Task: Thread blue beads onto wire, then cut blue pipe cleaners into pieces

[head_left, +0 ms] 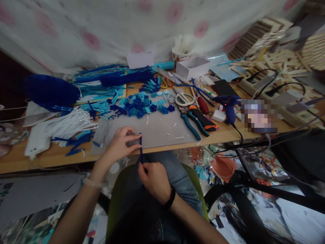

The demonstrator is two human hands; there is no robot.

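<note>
A dark blue pipe cleaner (141, 149) runs upright between my two hands, just in front of the table edge. The thumb and fingertips of my left hand (123, 142) pinch its upper end. Lower down, my right hand (155, 178) is closed around its other end, in front of my lap. Beyond them lies a grey mat (162, 130) with small white scraps on it. A heap of blue pipe cleaner flowers (138, 104) sits at the mat's far side. To the left are white stems with pearl beads (68, 123).
Teal-handled pliers (190, 125), scissors (185, 99) and a blue glue gun (229, 106) lie at the right. Bundles of blue pipe cleaners (127, 78) lie at the back beside a white box (193, 67). Cables (238, 134) hang over the front edge. Wooden sticks (281, 67) pile up far right.
</note>
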